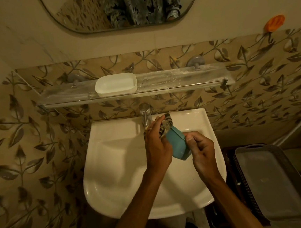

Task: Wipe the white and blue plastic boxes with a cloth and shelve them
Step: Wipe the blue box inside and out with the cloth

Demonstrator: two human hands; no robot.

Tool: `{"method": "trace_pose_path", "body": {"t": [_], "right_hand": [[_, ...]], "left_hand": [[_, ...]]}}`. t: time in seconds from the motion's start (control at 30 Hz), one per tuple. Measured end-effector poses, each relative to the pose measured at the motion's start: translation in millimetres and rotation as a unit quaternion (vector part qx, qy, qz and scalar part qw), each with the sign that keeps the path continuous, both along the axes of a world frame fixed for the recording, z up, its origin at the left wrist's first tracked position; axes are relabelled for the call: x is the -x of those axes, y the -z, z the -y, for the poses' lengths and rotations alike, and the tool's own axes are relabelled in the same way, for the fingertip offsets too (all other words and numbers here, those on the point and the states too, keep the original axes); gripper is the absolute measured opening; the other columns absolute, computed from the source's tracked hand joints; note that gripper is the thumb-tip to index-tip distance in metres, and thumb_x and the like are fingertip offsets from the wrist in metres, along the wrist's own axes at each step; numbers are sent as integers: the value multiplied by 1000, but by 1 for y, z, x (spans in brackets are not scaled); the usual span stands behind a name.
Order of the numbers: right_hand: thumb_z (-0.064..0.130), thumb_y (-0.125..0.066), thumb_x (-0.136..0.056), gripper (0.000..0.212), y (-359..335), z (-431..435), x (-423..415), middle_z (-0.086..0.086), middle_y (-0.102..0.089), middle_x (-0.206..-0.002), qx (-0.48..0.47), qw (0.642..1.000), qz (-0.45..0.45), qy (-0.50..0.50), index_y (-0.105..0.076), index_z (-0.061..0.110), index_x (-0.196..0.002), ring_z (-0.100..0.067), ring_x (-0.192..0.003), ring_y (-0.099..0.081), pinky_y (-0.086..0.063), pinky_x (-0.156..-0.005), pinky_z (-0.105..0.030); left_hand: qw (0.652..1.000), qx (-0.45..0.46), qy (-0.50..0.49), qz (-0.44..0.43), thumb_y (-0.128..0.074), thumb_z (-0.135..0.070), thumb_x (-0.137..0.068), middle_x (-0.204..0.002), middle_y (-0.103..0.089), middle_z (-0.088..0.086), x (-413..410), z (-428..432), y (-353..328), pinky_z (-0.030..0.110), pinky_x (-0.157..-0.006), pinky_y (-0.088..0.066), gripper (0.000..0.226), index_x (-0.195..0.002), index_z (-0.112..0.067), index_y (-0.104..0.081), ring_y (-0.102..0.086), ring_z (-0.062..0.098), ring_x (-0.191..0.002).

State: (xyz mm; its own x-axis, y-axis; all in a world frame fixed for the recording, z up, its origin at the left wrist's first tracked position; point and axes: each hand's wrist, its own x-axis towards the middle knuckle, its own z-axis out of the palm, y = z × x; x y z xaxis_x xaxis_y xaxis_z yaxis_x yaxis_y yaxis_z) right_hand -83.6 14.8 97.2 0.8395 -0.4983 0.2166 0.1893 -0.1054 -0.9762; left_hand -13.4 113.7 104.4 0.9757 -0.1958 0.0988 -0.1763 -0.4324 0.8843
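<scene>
Overhead, the right hand (203,152) clasps the smooth blue box (178,144) above the glossy white sink (114,171), while the left hand (157,146) presses a striped cloth (166,124) against it. Meanwhile the rounded white box (115,84) sits on the glass shelf (179,79).

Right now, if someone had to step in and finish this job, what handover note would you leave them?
Left hand: presses the striped cloth against the blue box, wiping it.
Right hand: grips the blue box from the right, above the sink.
White box: on the glass shelf above the tap, open side up.
Done: white box is shelved; whether it was wiped cannot be told.
Left: finish wiping the blue box, then set it on the shelf, where there looks to be room to the right of the white box.
</scene>
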Motion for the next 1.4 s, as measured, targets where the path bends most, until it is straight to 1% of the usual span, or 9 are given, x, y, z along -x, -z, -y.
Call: {"method": "trace_pose_path", "body": {"t": [0.13,0.33,0.5,0.67,0.83,0.97,1.07,1.23,1.4], "right_hand": [[15,-42,-96,25,1,0,-1,5,-68,-86,3,1000,3,15,-66,16,-90,-3,-78,-62,-49,-65,-17],[-4,-40,-99,27,10,9,-1,-5,-68,-81,-21,999,12,41,-66,1,-93,-16,-77,-66,-54,-62,-23],[9,-41,-101,28,11,9,-4,9,-68,-82,-74,989,-17,125,-65,15,-89,-1,-80,-61,-48,-64,-14],[36,-56,-93,19,5,19,-6,1,-68,-91,-186,974,10,128,-68,23,-86,-16,-90,-62,-50,-69,-23],[29,-72,-79,7,1,14,-2,10,-66,-80,-193,979,37,55,-70,27,-73,-8,-83,-61,-49,-71,-27],[55,-76,-69,40,10,9,2,-1,-68,-88,-179,984,16,7,-68,18,-82,-20,-89,-62,-51,-74,-33],[30,-60,-91,15,16,17,4,0,-70,-97,-109,994,-14,-30,-68,18,-96,-17,-97,-64,-52,-79,-31],[3,-44,-77,34,14,27,-2,9,-69,-95,3,994,-74,-78,-63,18,-101,-11,-93,-63,-53,-74,-24],[23,-40,-85,27,11,13,-13,-10,-63,-90,-206,977,-41,-22,-59,4,-91,-21,-87,-58,-45,-78,-34]], "left_hand": [[999,15,20,36,-46,9,-82,-146,-40,0,26,7,-7,38,-111,-37,65,-138,-25,-43,-32,14,-138],[993,29,73,84,-41,9,-84,-145,-38,-14,80,7,-8,10,-113,-15,67,-139,-29,-42,-22,-1,-140],[977,186,36,-98,-43,-5,-96,-122,-54,-15,55,-15,-13,13,-75,-52,45,-122,-41,-48,-58,-5,-105],[852,383,-165,-317,-41,-7,-98,-124,-60,18,32,-36,23,50,-97,-46,25,-110,-19,-59,-59,33,-112],[762,425,-162,-461,-39,-17,-100,-116,-62,22,32,-34,27,47,-83,-51,33,-129,-4,-50,-61,34,-99],[699,480,-124,-516,-46,-28,-97,-123,-62,21,27,-31,18,60,-89,-48,38,-130,-9,-52,-59,40,-112],[716,479,-133,-491,-44,-27,-97,-124,-61,19,17,-35,8,50,-73,-56,38,-130,-9,-52,-61,36,-108],[821,417,-115,-373,-45,-19,-97,-124,-61,17,7,-44,-1,63,-97,-41,29,-124,-14,-55,-58,37,-114],[908,329,-104,-238,-46,-10,-97,-114,-66,2,25,-37,-21,54,-99,-45,26,-102,-31,-60,-61,25,-110]]}}
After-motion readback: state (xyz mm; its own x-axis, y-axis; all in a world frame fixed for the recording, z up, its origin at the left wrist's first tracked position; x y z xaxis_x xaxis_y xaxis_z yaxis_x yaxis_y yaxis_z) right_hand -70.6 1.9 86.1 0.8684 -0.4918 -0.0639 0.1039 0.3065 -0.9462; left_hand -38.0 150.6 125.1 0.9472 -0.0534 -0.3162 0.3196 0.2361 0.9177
